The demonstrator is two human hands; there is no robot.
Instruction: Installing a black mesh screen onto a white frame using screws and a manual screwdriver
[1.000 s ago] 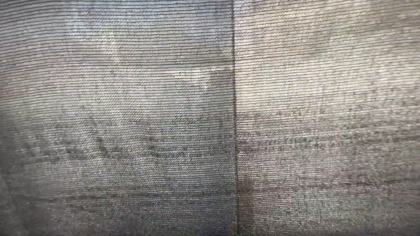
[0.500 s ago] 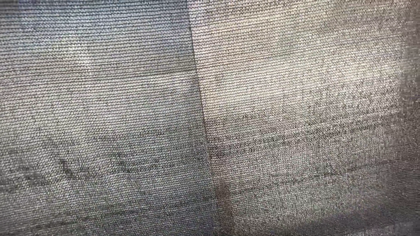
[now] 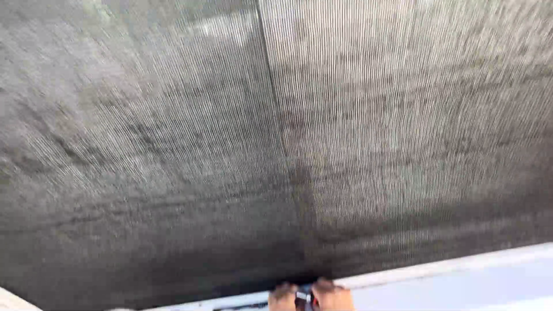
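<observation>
A grey, finely ribbed surface (image 3: pixel 173 150) fills nearly the whole view. A dark straight seam (image 3: pixel 282 132) runs down its middle. At the bottom edge only fingertips show: my left hand (image 3: pixel 282 295) and my right hand (image 3: pixel 333 295) sit side by side at the foot of the seam. Between them is a small dark object (image 3: pixel 302 298) with a bit of red and blue, which both touch. The rest of each hand is cut off by the frame, so the grip is unclear.
A pale, smooth strip (image 3: pixel 449 276) runs along the lower edge of the ribbed surface, rising toward the right. A pale corner (image 3: pixel 11 300) shows at the bottom left.
The view has tilted down: the seam shifted and now slants, the pale strip came into sight at the bottom, and my fingertips with the small object appeared.
</observation>
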